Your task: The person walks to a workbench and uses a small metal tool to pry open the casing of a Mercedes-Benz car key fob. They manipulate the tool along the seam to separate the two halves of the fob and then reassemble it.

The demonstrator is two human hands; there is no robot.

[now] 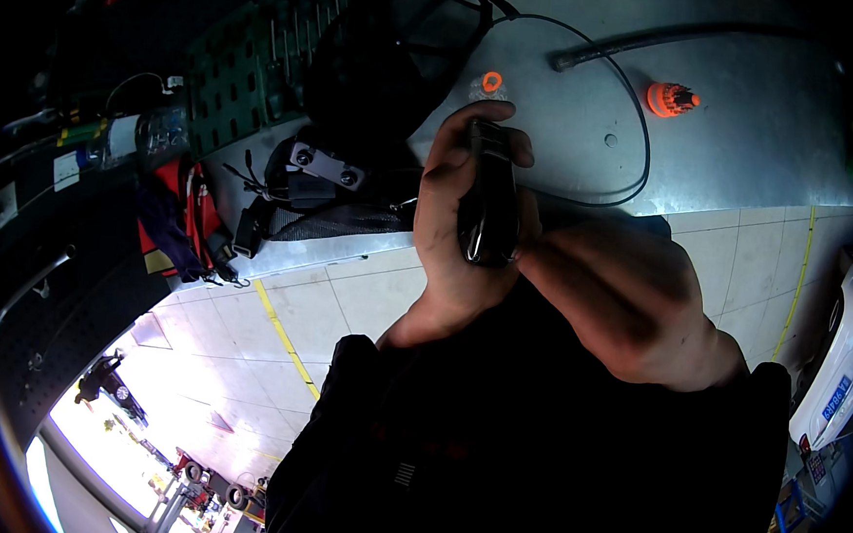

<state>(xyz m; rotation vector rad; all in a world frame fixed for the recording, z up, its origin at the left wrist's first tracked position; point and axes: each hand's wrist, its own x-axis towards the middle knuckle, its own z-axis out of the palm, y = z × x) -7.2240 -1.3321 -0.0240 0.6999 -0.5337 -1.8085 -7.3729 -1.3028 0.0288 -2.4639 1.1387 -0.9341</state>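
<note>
My left hand is wrapped round a glossy black oblong device, held upright above the near edge of the bench. Its fingers curl over the top end and the palm lies along the left side. My right hand comes in from the right, fingers bent and pressed together, their tips against the device's lower right side. What may be between those fingertips is hidden, and the hand is slightly blurred. Just beyond my left fingers, a small clear item with an orange ring stands on the metal bench.
A black cable loops over the bench, near an orange bit holder and a dark hose. To the left lie a black bag, a grey controller with two sticks and a green tool tray. A white car stands far right.
</note>
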